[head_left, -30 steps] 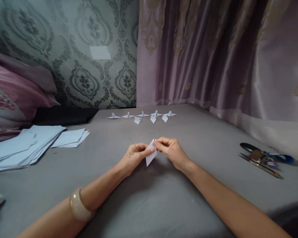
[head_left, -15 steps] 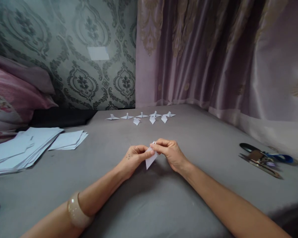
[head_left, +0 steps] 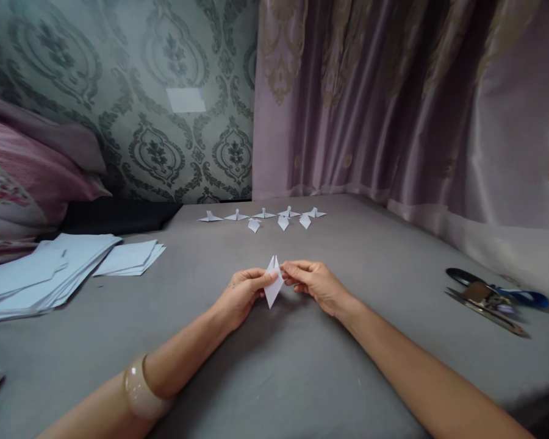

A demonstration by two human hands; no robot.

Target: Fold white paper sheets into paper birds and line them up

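A small white paper (head_left: 271, 291), folded into a narrow kite shape with two points at its top, is pinched by my left hand (head_left: 247, 291). The thumb lies across its front, and the other fingers are mostly hidden behind it. My right hand (head_left: 318, 283) is close against the paper's right edge, its fingers loosely bent and a little apart; whether a fingertip touches the edge is hard to see. Beyond my hands stand several folded paper cranes (head_left: 264, 213) in a row. In front of them lie three kite-shaped folded papers (head_left: 283, 224).
At the left are a large stack of white sheets (head_left: 21, 277) and a smaller pile of square papers (head_left: 125, 258). A black cloth (head_left: 114, 214) lies behind them. Scissors (head_left: 485, 311) and a blue-handled tool (head_left: 526, 297) rest at the right on the grey surface (head_left: 370, 250).
My right hand has come off the paper's top and moved slightly right. The paper is more upright, with both top points showing, still in my left hand. The view has shifted a little.
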